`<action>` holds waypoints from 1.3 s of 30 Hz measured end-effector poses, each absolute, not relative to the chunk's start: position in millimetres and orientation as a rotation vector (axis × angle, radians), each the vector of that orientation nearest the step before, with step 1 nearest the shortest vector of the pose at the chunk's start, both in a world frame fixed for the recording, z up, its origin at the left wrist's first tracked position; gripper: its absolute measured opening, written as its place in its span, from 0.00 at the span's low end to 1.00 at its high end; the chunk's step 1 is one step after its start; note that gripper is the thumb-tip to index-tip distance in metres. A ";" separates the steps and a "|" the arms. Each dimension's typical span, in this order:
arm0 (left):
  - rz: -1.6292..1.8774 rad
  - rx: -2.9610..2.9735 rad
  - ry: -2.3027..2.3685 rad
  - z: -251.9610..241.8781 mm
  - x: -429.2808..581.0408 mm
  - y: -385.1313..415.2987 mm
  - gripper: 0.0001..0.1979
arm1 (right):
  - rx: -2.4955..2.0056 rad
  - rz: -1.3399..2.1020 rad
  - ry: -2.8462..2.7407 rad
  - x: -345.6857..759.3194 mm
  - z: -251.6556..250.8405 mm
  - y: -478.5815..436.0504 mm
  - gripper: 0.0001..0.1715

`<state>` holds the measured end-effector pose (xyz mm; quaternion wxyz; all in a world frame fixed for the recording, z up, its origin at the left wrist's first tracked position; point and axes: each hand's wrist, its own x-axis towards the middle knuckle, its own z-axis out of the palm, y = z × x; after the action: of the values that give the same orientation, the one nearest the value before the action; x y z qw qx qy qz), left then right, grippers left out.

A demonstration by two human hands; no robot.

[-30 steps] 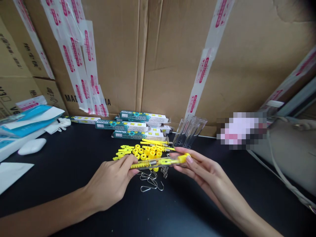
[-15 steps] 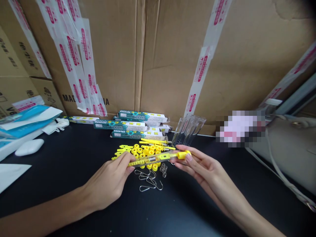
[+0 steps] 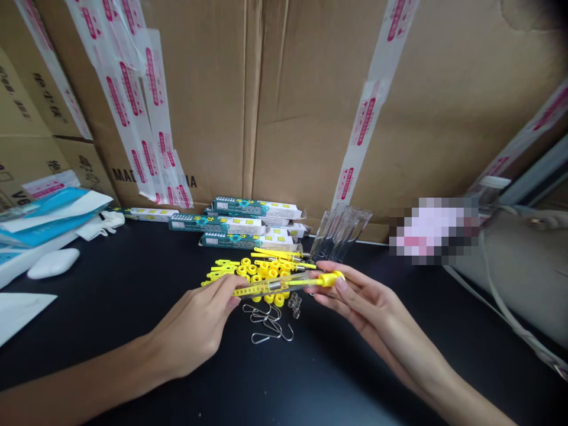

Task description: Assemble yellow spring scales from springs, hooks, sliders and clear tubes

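Observation:
A spring scale with a clear tube [image 3: 261, 289] lies level between my hands, a yellow graduated strip and a spring showing inside. My left hand [image 3: 204, 319] grips the tube's left end between thumb and fingers. At the other end, my right hand [image 3: 366, 302] pinches the yellow cap [image 3: 329, 279], from which a thin yellow piece runs into the tube. Behind and below it lie yellow rings [image 3: 268, 272], flat yellow tabs [image 3: 222, 267] and yellow rods with metal ends [image 3: 279, 254]. Wire hooks [image 3: 266, 322] and small springs [image 3: 294, 303] rest in front.
Clear tubes [image 3: 339, 234] stand behind my right hand. Green-and-white boxes [image 3: 244, 239] are stacked against the cardboard wall [image 3: 302, 118]. A white case [image 3: 54, 263] and blue-and-white packets [image 3: 57, 213] are at left. A beige bag [image 3: 523, 266] sits at right, beside a blurred item.
The yellow cap and the piece attached to it have turned about the tube's length; the flat piece now shows its narrow edge. Both hands stay in nearly the same place.

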<state>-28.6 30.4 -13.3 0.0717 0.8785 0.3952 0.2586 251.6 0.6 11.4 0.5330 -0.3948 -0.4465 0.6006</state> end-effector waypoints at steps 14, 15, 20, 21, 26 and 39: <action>0.811 2.801 1.115 -12.5 -29.9 31.4 0.13 | -0.964 1.357 -1.162 250.3 12.0 -0.7 0.16; 0.808 2.810 1.096 -12.4 -29.8 31.5 0.13 | -0.973 1.341 -1.182 250.3 11.6 -0.9 0.16; 0.793 2.811 1.034 -8.5 -29.1 30.3 0.13 | -0.997 1.291 -1.285 253.3 8.3 -0.7 0.15; 0.783 2.795 1.046 -7.1 -29.0 29.5 0.13 | -0.997 1.284 -1.303 253.8 7.7 -0.7 0.15; 0.753 2.709 1.074 -0.6 -27.2 25.1 0.12 | -0.985 1.284 -1.373 250.9 7.4 -2.6 0.14; 0.824 2.733 1.257 -6.2 -20.2 29.5 0.20 | -0.889 1.456 -1.278 239.9 7.0 -6.8 0.09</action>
<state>-20.2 29.5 -6.2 0.0112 0.8761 0.4030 0.2643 239.9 -6.8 7.0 0.4839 -0.3651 -0.5247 0.5977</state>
